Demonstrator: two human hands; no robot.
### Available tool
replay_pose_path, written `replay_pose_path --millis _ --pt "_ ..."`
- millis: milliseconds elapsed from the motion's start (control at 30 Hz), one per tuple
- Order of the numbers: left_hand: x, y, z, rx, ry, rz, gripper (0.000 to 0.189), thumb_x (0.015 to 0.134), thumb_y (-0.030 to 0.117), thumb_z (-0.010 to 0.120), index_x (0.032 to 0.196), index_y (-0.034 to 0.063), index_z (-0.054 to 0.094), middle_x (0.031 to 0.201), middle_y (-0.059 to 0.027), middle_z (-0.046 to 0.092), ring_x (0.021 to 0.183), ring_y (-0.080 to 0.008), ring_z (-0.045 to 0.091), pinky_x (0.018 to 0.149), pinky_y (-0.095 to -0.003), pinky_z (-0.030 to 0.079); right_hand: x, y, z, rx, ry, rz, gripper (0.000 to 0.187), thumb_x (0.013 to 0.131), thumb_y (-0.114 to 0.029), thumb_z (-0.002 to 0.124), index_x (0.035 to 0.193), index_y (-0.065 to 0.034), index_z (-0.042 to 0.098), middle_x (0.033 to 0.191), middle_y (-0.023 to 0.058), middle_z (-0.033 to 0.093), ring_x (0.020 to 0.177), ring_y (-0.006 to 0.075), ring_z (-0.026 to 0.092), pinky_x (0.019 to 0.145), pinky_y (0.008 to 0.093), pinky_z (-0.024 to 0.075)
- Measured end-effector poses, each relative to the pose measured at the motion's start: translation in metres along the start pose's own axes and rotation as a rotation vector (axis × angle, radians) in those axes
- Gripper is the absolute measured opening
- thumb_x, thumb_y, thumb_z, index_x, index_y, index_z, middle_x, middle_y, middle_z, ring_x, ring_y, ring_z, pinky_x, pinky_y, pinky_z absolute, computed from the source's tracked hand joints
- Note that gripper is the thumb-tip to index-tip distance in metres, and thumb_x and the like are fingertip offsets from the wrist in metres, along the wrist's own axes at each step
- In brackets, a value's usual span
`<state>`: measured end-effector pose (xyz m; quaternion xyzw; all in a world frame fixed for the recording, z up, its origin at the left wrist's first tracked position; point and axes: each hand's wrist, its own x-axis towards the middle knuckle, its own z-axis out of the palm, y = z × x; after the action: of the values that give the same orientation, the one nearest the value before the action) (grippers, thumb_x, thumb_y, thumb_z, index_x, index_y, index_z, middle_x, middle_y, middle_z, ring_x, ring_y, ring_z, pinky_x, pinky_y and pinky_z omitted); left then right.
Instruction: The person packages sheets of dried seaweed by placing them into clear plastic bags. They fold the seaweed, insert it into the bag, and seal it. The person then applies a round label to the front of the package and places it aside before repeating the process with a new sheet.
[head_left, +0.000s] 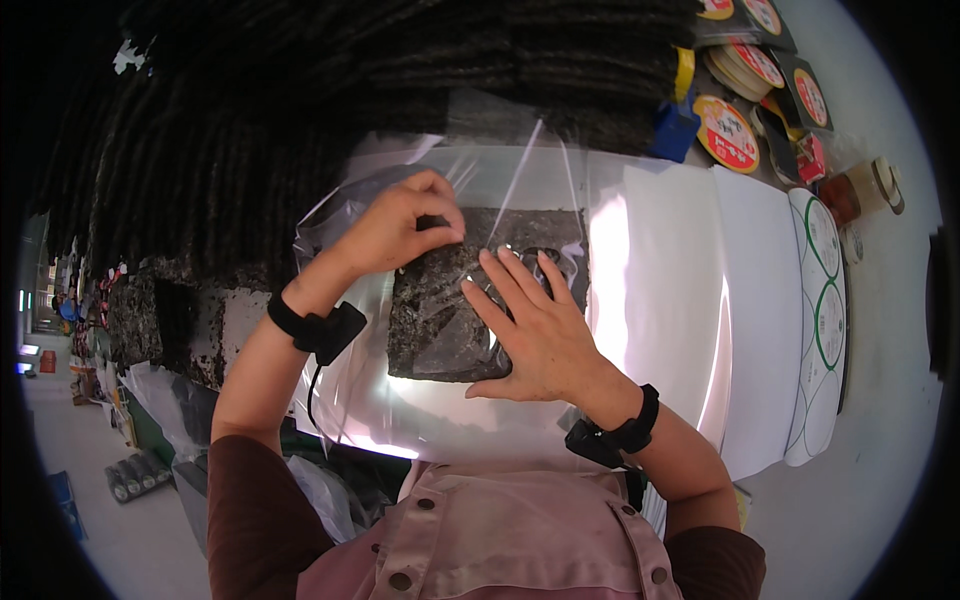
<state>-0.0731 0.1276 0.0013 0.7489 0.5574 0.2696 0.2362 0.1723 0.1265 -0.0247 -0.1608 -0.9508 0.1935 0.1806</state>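
Note:
A dark, square stack of what looks like dried seaweed sheets (442, 322) lies in front of me, with clear plastic film (517, 172) over at least part of it. My right hand (544, 330) rests with fingers spread on the film-covered right part of the stack. At the stack's upper left, my left hand (412, 221) is curled, thumb near the fingertips. Whether it pinches the film or a sheet edge cannot be told. Under the stack is a glossy white and clear plastic surface (660, 262) that reflects light.
Long rows of stacked dark sheets (202, 165) rise at the back and left. A blue tape dispenser (675, 131), round printed labels (726, 133) and a lidded jar (862, 191) stand back right. A green-circled printed sheet (821, 322) lies at the right edge.

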Motion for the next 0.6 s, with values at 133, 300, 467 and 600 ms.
replay_pose_path --millis 133,300,467,600 --pt "0.002 0.004 0.001 0.018 -0.017 -0.015 0.022 0.071 0.002 0.073 0.091 0.0082 0.07 0.09 -0.0044 0.052 0.085 -0.0193 0.053 0.074 -0.0293 0.044 0.0 0.0 0.001 -0.002 0.003 0.003 0.093 0.059 -0.057 0.072 0.13 -0.0028 0.046 0.139 0.022 0.037 0.132 0.0337 0.031 0.108 0.0509 0.0195" --pt "0.006 0.013 0.005 0.076 -0.08 -0.066 0.02 0.072 0.002 0.071 0.09 0.0057 0.065 0.088 -0.006 0.052 0.082 -0.0208 0.053 0.071 -0.0306 0.044 -0.001 0.0 0.0 -0.004 0.007 -0.001 0.092 0.059 -0.057 0.073 0.129 -0.0028 0.047 0.139 0.0221 0.037 0.131 0.0337 0.032 0.108 0.0506 0.0198" --pt "0.01 0.013 0.004 0.096 -0.061 -0.029 0.016 0.073 0.002 0.069 0.083 0.003 0.057 0.087 -0.0064 0.053 0.08 -0.021 0.053 0.066 -0.0298 0.044 0.0 0.0 0.001 0.009 0.016 -0.005 0.091 0.06 -0.056 0.073 0.129 -0.0027 0.047 0.138 0.0223 0.037 0.131 0.0341 0.032 0.108 0.0505 0.0199" --pt "0.006 0.011 0.003 0.045 -0.062 -0.083 0.015 0.073 0.006 0.07 0.079 0.0027 0.057 0.086 -0.0086 0.054 0.073 -0.0216 0.055 0.063 -0.0307 0.045 -0.001 0.0 0.001 0.006 0.016 -0.005 0.091 0.06 -0.056 0.072 0.129 -0.0027 0.047 0.138 0.0223 0.037 0.131 0.0342 0.032 0.108 0.0505 0.0198"
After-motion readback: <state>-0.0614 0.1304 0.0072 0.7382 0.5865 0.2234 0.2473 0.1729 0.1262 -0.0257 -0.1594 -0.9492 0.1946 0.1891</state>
